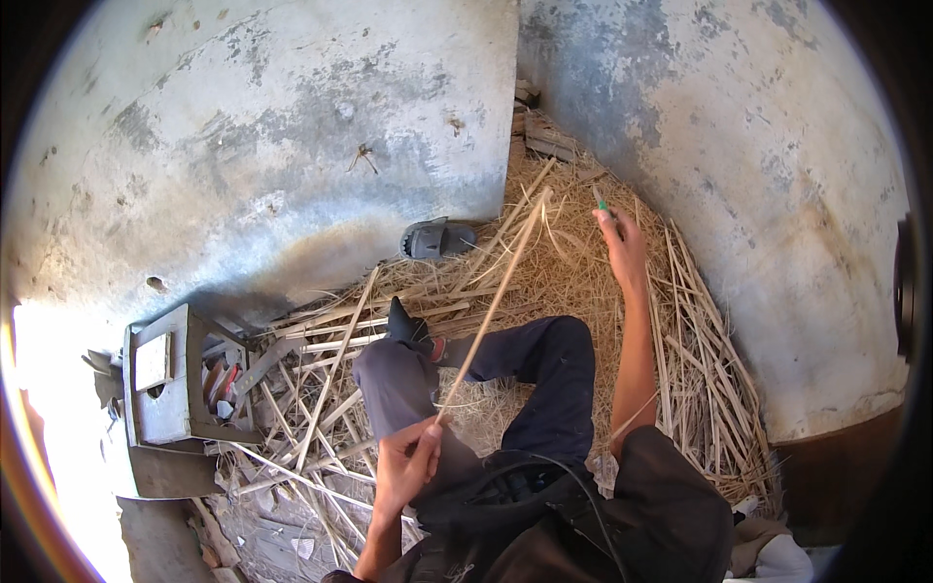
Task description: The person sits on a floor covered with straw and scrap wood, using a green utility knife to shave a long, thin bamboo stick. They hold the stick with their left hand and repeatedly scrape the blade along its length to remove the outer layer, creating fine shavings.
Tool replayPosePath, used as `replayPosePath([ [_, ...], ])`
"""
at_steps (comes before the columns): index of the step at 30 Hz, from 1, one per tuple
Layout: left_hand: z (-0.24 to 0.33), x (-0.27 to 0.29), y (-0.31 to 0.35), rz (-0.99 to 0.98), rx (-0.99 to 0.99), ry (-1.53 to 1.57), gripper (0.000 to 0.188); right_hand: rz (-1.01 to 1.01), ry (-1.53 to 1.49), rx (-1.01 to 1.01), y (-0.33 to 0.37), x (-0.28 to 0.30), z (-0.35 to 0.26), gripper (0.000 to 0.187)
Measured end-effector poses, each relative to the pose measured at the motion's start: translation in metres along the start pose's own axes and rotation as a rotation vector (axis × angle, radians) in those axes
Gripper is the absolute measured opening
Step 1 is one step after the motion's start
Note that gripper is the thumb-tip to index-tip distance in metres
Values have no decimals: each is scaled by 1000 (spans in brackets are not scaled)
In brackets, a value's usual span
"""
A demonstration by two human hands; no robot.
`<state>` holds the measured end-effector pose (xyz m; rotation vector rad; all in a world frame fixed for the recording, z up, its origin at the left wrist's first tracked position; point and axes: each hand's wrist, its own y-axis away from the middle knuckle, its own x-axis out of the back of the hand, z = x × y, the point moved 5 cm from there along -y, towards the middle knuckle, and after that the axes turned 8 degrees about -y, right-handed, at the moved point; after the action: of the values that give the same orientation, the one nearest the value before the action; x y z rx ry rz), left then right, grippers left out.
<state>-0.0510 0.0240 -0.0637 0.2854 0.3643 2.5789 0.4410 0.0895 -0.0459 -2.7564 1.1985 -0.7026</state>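
Partly, the right hand (622, 243) hides the green-handled knife (603, 205) it grasps; the left hand (406, 464) pinches a pale stick (493, 306) over the legs (561, 384), covering its near end, its long axis slanting far and right.

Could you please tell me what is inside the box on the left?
Inside the box, a red item and a pale item show through an opening; its sides hide the rest.

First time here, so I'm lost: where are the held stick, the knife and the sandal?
Held stick (494, 307), head view: mid-shaft.
Knife (603, 205), head view: green handle.
Sandal (423, 240), head view: its upper.
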Motion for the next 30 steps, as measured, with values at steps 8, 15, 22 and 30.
replayPosePath([
  [8, 16, 0, -25, -64, -65, 135, 43, -132, -266, 27, 50, -47, -5, 44],
  [15, 28, -5, -40, -96, -134, 166, 44, -74, -490, 59, 64, -53, -17, 36],
  [22, 34, 0, -43, -28, -145, 220, 40, 558, -573, 185, 59, 24, -38, 46],
  [30, 55, -4, -51, 9, -228, 71, 31, -34, -304, 663, 121, -36, -93, 35],
])
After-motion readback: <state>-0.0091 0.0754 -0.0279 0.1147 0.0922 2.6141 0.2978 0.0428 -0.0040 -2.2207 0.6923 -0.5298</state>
